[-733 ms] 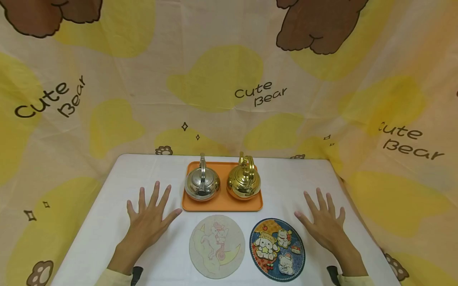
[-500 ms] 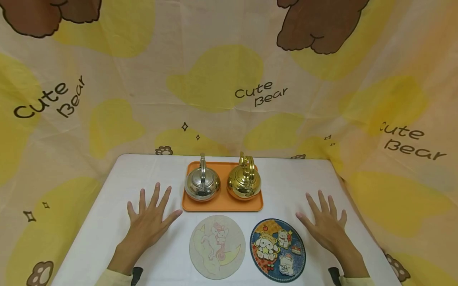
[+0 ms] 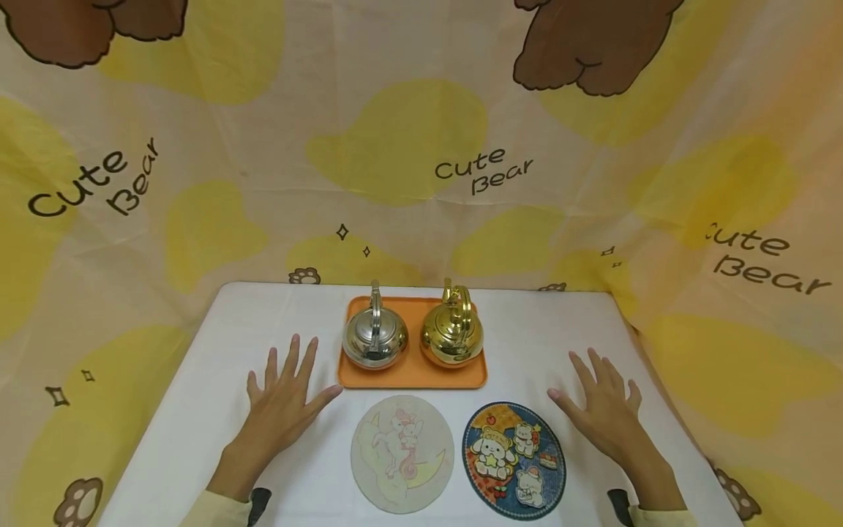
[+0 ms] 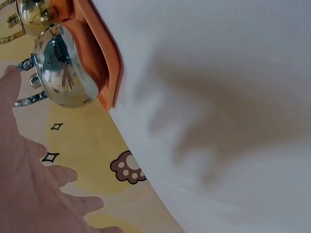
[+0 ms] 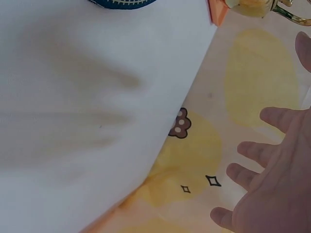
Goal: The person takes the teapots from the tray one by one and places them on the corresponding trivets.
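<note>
My left hand (image 3: 279, 410) hovers over the white table to the left, fingers spread and holding nothing. To the right, my right hand (image 3: 606, 413) also hangs above the table with fingers apart and nothing in it. Each wrist view shows a hand's shadow on the cloth below. A silver kettle (image 3: 375, 338) and a gold kettle (image 3: 452, 335) stand side by side on an orange tray (image 3: 413, 377) at the back centre. My left thumb points toward the tray's front left corner. Nearest to my right hand is a round blue mat (image 3: 514, 461) with cartoon animals.
A pale round mat (image 3: 402, 455) with a moon drawing lies left of the blue one, in front of the tray. Behind the white table (image 3: 296, 483) hangs a yellow and beige bear-print curtain (image 3: 395, 146), which also closes in both sides.
My left hand has shifted slightly right and its fingers are a little closer together. My right hand has turned a little, its fingers closer together. The kettles, tray and mats stay in place.
</note>
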A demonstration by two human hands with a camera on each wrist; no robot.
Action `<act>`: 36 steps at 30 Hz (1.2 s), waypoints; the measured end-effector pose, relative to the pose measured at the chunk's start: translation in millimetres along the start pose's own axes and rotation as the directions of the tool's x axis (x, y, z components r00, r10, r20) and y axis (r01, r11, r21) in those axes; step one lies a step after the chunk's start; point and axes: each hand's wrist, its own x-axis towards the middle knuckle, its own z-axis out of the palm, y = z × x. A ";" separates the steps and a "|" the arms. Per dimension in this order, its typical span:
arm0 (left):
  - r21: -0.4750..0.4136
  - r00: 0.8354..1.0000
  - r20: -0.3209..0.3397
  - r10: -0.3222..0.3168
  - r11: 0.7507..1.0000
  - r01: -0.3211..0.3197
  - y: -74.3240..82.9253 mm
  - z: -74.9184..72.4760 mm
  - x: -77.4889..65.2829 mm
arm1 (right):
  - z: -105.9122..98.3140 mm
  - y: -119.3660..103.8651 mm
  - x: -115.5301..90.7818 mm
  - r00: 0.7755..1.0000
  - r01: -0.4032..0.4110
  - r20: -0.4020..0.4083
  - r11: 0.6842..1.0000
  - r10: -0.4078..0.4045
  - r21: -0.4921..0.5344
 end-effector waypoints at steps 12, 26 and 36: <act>-0.018 1.000 0.007 -0.003 1.000 0.003 -0.6 11.9 9.9 | 0.1 -0.3 -2.4 1.000 0.001 -0.016 1.000 -0.001 0.001; -0.063 0.997 0.068 -0.019 0.998 0.024 5.3 29.8 24.1 | 0.9 1.1 -4.9 1.000 -0.007 -0.003 1.000 0.007 0.011; -0.087 0.996 0.082 -0.017 0.996 0.025 6.8 39.0 30.1 | 1.4 0.8 -5.2 1.000 -0.012 0.008 1.000 0.012 0.006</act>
